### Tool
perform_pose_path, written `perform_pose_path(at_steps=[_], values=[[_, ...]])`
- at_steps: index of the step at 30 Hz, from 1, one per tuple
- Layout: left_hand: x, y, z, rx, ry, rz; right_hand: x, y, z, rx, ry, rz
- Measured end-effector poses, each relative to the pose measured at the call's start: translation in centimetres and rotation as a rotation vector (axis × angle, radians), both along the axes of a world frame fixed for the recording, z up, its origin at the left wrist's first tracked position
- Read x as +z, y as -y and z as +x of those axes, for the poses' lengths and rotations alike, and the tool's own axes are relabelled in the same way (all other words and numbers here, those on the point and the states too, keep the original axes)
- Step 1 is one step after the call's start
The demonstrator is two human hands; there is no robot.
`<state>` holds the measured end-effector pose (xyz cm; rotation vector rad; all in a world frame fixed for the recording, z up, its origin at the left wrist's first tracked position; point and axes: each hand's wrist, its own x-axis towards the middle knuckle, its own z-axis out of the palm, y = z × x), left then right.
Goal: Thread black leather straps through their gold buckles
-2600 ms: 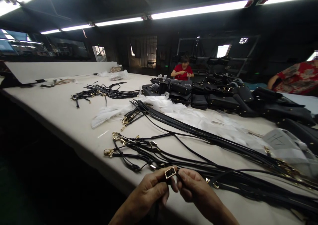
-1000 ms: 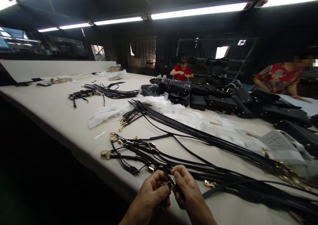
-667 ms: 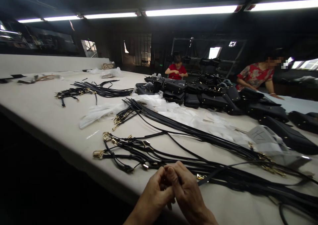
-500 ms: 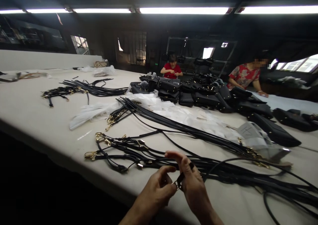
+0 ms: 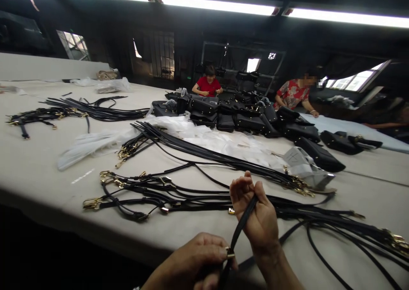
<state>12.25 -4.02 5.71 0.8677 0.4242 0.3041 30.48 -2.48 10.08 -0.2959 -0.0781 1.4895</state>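
A black strap [image 5: 241,227] runs between my two hands at the table's near side. My left hand [image 5: 196,258] is closed on it beside a small gold buckle [image 5: 229,254]; part of the strap hides under those fingers. Higher up, my right hand [image 5: 261,221], palm turned up and fingers curled, pinches the strap by the thumb. Just beyond lies a bundle of black straps [image 5: 188,201] with gold clasps [image 5: 93,203] at its left end.
More black straps [image 5: 204,151] lie behind, near white plastic wrapping [image 5: 204,134]. Black bags [image 5: 252,122] are piled farther back. Two people stand across the table [image 5: 41,162], one in a red top [image 5: 209,85], another in a patterned shirt [image 5: 292,94].
My right hand has moved up, away from my left, and the strap now stretches between them. My left hand is lower, by the buckle. The view has shifted to the right.
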Motion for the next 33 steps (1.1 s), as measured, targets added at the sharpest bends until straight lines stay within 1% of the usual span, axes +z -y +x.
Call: perform_pose_path(at_steps=[2, 3, 5, 7, 9, 11, 14, 17, 20, 22, 25, 29, 33], values=[[-0.2, -0.4, 0.2, 0.093, -0.025, -0.007, 0.1, 0.3, 0.7, -0.012, 0.127, 0.037], [-0.3, -0.6, 0.2, 0.149, -0.067, 0.017, 0.0, 0.5, 1.0, -0.012, 0.225, 0.055], [-0.2, -0.9, 0.0, 0.244, -0.178, 0.122, -0.5, 1.1, 1.6, 0.015, 0.461, 0.085], [0.0, -1.0, -0.3, 0.288, -0.272, 0.248, -1.4, 1.8, 1.9, 0.081, 0.703, 0.084], [0.4, -0.9, -0.5, 0.306, -0.332, 0.345, -2.4, 2.4, 1.8, 0.168, 0.903, 0.047], [0.7, -0.7, -0.6, 0.327, -0.384, 0.402, -3.2, 2.8, 1.3, 0.241, 1.016, 0.0], [0.6, -0.7, -0.6, 0.355, -0.41, 0.44, -3.6, 3.1, 0.3, 0.278, 1.0, -0.07], [-0.3, -1.1, -0.7, 0.363, -0.359, 0.453, -3.6, 3.2, -0.5, 0.281, 0.889, -0.159], [-1.1, -1.2, -0.9, 0.392, -0.341, 0.466, -3.7, 3.4, -0.8, 0.27, 0.819, -0.186], [-1.3, -1.1, -0.9, 0.396, -0.357, 0.435, -3.8, 3.7, -1.0, 0.252, 0.823, -0.175], [-0.8, -0.8, -0.8, 0.412, -0.368, 0.421, -3.9, 4.2, -1.4, 0.212, 0.901, -0.133], [0.2, -0.5, -0.9, 0.464, -0.388, 0.524, -3.8, 4.5, -1.5, 0.148, 1.106, -0.077], [0.3, -0.3, -1.0, 0.484, -0.432, 0.569, -3.8, 4.8, -1.7, 0.123, 1.303, -0.031]])
